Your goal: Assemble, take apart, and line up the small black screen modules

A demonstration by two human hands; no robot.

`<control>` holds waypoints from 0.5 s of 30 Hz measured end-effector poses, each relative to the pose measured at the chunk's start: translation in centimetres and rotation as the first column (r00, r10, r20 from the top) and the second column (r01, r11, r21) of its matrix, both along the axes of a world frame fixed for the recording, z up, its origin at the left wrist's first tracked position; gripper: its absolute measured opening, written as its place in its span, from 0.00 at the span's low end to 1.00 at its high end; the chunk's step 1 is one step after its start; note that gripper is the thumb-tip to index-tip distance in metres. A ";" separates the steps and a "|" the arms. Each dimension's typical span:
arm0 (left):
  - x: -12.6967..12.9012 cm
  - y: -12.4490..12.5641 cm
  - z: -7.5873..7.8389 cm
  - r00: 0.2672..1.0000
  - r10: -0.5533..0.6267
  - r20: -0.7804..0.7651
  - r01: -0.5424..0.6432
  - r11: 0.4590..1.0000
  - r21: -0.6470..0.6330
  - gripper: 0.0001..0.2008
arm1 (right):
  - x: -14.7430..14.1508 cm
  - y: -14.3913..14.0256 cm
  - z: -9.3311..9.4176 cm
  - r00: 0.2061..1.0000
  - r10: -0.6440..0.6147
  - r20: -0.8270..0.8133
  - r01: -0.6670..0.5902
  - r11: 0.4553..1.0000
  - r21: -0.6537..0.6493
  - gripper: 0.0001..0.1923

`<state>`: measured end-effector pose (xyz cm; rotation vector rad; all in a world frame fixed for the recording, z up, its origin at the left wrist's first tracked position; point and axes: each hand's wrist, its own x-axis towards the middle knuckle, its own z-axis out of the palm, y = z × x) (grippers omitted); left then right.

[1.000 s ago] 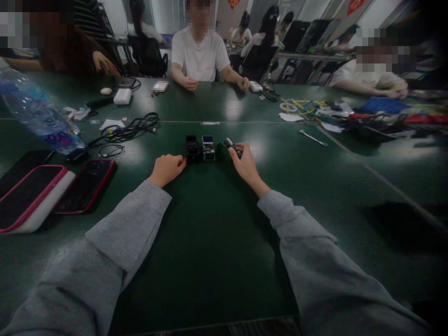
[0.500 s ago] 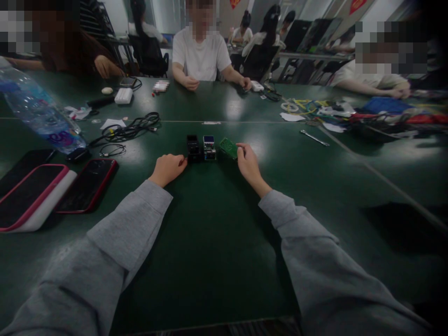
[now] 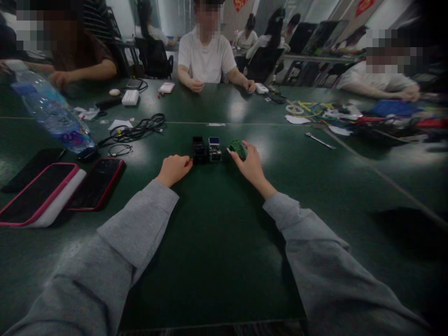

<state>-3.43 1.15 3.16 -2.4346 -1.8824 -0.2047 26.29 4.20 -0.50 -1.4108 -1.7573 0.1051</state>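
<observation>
My right hand [image 3: 249, 162] grips a green circuit board [image 3: 238, 148] by its edges, thumb on the near side and fingers on the far side. The board is tilted above the table. Left of it stands a small module with a screen [image 3: 214, 149], bare electronics showing below the display. Beside that module is an open black case [image 3: 198, 149]. My left hand [image 3: 174, 169] is closed, its fingertips at the lower left of the case; whether anything is inside the fingers is hidden.
Several phones [image 3: 96, 184] and a tilted plastic bottle [image 3: 52, 109] lie at the left. Coiled black cables [image 3: 143, 127] are behind my left hand. A wrench [image 3: 319, 141] and tangled coloured wires [image 3: 325, 112] are at the right. A person in white [image 3: 207, 56] sits opposite.
My right hand has turned the circuit board, so its face and edge show at a different angle. My left hand stays by the black case. The whole view has shifted slightly.
</observation>
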 end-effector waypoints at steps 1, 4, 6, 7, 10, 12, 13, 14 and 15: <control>0.0 0.0 -0.1 1.000 0.006 -0.003 -0.006 1.000 0.004 0.22 | -0.1 -0.1 0.0 0.999 0.019 0.039 -0.019 1.000 -0.003 0.29; 0.0 0.0 -0.1 1.000 0.002 -0.001 -0.002 1.000 0.011 0.21 | -0.4 -0.7 0.3 0.997 0.040 0.067 -0.038 0.999 -0.021 0.26; 0.0 0.0 -0.1 1.000 -0.005 0.008 0.005 1.000 0.009 0.21 | -0.3 -1.7 0.8 0.998 0.048 0.038 -0.047 0.999 -0.027 0.25; 0.0 -0.1 0.0 1.000 -0.007 0.014 0.007 1.000 0.007 0.21 | -0.1 -2.5 1.1 0.998 0.061 0.022 -0.060 0.998 -0.037 0.24; 0.0 -0.1 0.0 1.000 -0.016 0.020 0.015 1.000 0.009 0.21 | 2.0 -6.0 1.7 0.993 0.114 -0.006 -0.114 0.990 -0.085 0.23; -0.1 -0.1 0.0 1.000 -0.024 0.019 0.024 1.000 0.012 0.21 | 5.1 -8.8 2.0 0.994 0.107 0.010 -0.106 0.987 -0.122 0.24; -0.1 0.0 -0.1 1.000 -0.026 0.018 0.025 1.000 0.015 0.21 | 7.2 -10.3 2.1 0.997 0.064 0.032 -0.059 0.987 -0.150 0.25; -0.1 0.0 -0.1 0.999 -0.026 0.019 0.026 0.999 0.019 0.21 | 9.6 -11.8 2.4 0.998 -0.014 0.063 0.025 0.984 -0.176 0.26; -0.2 0.0 -0.1 0.999 -0.028 0.021 0.028 0.999 0.023 0.21 | 12.2 -13.3 2.8 0.990 -0.109 0.085 0.123 0.976 -0.181 0.28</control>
